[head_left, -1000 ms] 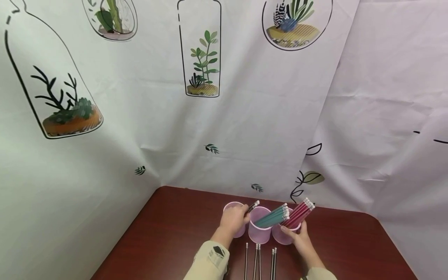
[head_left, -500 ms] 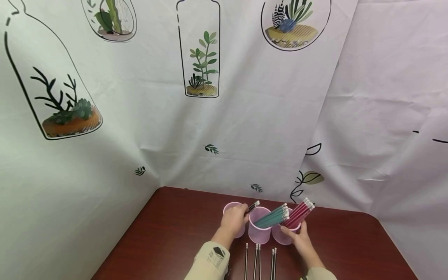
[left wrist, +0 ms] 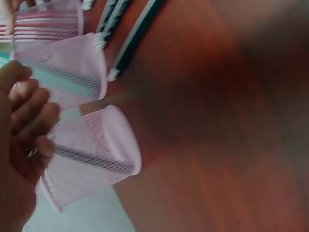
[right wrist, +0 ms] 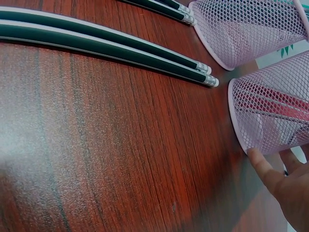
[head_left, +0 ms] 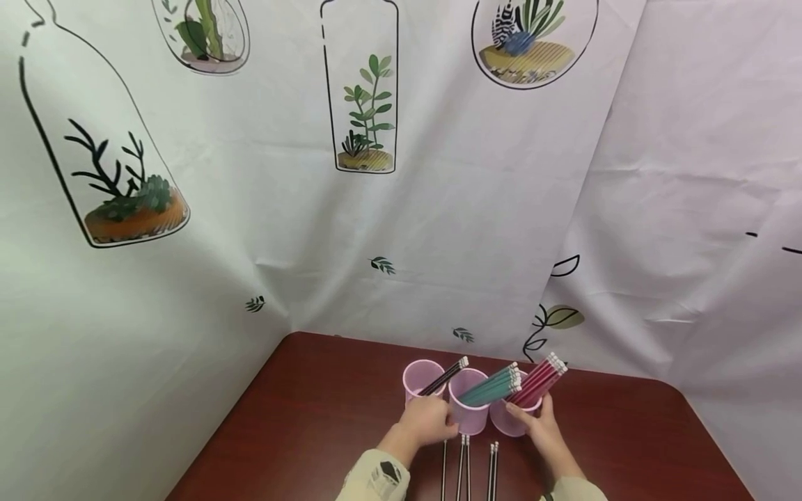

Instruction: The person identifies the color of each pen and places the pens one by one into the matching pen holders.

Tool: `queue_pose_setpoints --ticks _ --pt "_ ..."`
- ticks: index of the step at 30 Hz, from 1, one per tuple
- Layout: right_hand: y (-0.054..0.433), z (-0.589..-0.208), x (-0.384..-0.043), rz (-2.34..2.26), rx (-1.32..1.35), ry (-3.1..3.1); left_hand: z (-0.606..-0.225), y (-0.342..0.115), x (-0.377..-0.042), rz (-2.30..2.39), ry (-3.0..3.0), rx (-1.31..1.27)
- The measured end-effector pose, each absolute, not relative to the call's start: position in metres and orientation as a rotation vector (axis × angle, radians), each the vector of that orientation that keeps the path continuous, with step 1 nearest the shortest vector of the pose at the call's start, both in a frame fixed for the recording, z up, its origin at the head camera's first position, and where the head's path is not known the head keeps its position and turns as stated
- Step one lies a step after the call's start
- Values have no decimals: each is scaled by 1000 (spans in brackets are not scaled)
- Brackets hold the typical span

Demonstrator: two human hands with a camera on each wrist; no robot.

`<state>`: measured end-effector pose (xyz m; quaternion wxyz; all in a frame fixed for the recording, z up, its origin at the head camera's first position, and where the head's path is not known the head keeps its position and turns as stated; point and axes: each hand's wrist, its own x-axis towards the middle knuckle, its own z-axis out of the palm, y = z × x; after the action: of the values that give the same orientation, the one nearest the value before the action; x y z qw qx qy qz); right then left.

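Three pink mesh pencil cups stand in a row. Black pencils lean in the left cup, teal pencils in the middle cup, and red pencils in the right cup. My left hand is in front of the left cup, fingers loosely curled with nothing visible in them; the left wrist view has this hand overlapping the cups. With thumb and fingers around its side, my right hand holds the right cup.
Several black pencils lie on the dark red wooden table in front of the cups, white eraser ends toward them. A white cloth with printed plants hangs behind and beside the table.
My left hand has let go of the black pencils in the left cup and drawn back toward the table's front. The right hand stays on the right cup.
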<state>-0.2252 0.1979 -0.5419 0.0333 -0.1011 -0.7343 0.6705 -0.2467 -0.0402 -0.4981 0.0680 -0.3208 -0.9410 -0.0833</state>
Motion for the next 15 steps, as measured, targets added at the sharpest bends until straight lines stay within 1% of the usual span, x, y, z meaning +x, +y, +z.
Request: queue_pose_setpoints --ticks 7,15 --pt "198 -542 -225 2070 -319 -2267 -528 -44 -231 -258 -3023 -719" --pt "198 -542 -224 2082 -316 -2248 -536 -39 -221 -318 -3120 -487"
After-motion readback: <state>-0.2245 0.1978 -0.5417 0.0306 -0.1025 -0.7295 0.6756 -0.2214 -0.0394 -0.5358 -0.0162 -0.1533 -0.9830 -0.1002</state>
